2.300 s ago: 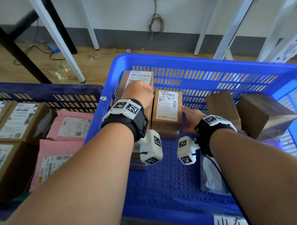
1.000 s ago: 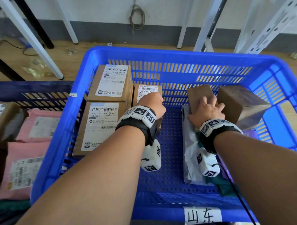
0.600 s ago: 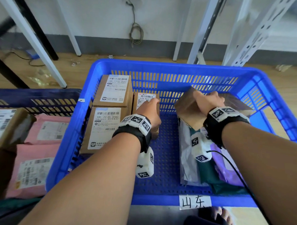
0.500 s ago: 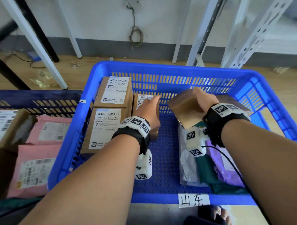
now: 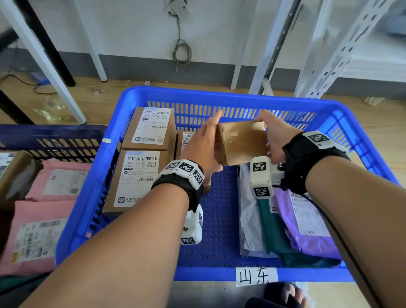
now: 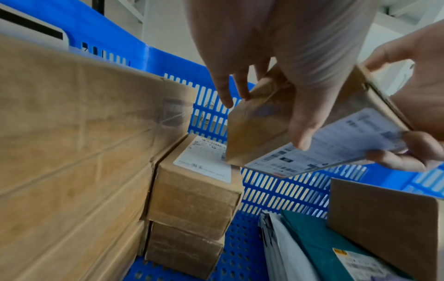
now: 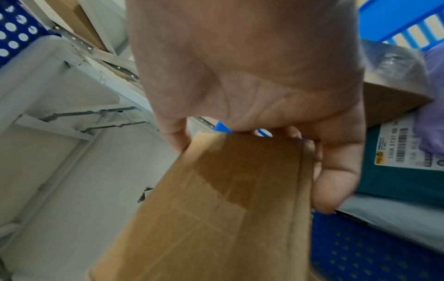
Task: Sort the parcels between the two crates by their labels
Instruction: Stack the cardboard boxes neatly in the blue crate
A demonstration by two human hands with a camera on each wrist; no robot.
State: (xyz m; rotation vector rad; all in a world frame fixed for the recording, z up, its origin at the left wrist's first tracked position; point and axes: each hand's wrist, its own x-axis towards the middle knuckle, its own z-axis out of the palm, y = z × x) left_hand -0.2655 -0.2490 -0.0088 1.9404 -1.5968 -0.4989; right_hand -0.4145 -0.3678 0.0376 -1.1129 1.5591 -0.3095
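Note:
Above the bright blue crate (image 5: 223,97) a plain cardboard box (image 5: 242,144) hangs in the air between both hands. My right hand (image 5: 272,138) grips its right end, thumb on top and fingers curled under onto its white label (image 6: 336,140), which faces down. My left hand (image 5: 204,149) lies flat against the box's left end, fingers straight, the thumb reaching down to the label edge. The right wrist view shows the box's taped brown face (image 7: 216,209) below the palm (image 7: 252,76). A dark blue crate (image 5: 47,133) stands at the left.
Three labelled brown boxes (image 5: 149,128) (image 5: 135,179) (image 5: 186,139) fill the blue crate's left side. Grey (image 5: 248,214), teal (image 5: 275,238) and purple (image 5: 306,223) mailers lie at its right, with another brown box (image 6: 384,218). Pink mailers (image 5: 56,182) sit in the dark crate. White shelf legs stand behind.
My right hand has lifted the plain box from the crate's back right and swung it to the middle. My left hand has left the small labelled box and come against the lifted box's end.

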